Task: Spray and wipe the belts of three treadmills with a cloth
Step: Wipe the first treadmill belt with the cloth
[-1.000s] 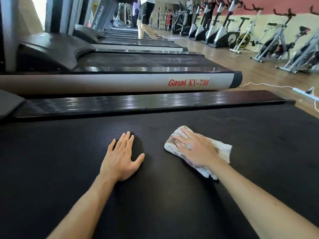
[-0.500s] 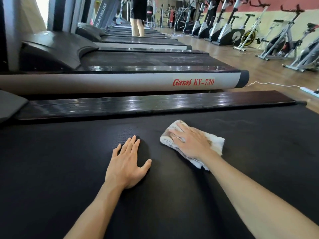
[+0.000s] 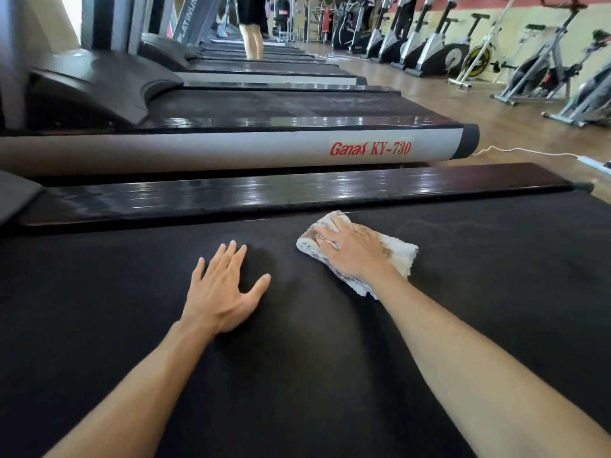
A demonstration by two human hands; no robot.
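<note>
A wide black treadmill belt (image 3: pixel 496 292) fills the lower frame. My right hand (image 3: pixel 350 251) presses flat on a stained white cloth (image 3: pixel 398 257) near the belt's far edge, fingers straight over it. My left hand (image 3: pixel 221 292) lies flat on the bare belt to the left of the cloth, fingers spread. No spray bottle is in view.
A glossy black side rail (image 3: pixel 297 193) borders the belt's far edge. Beyond it stands another treadmill marked "Ganas KY-730" (image 3: pixel 370 148), then more treadmills. A person's legs (image 3: pixel 253 41) stand farther back. Exercise bikes (image 3: pixel 545 71) line the right wall; a white power strip and cable (image 3: pixel 588 160) lies on the wooden floor.
My right hand has slid the cloth away from me toward the belt's far edge. My left hand stays flat on the belt. The distant person has shifted position.
</note>
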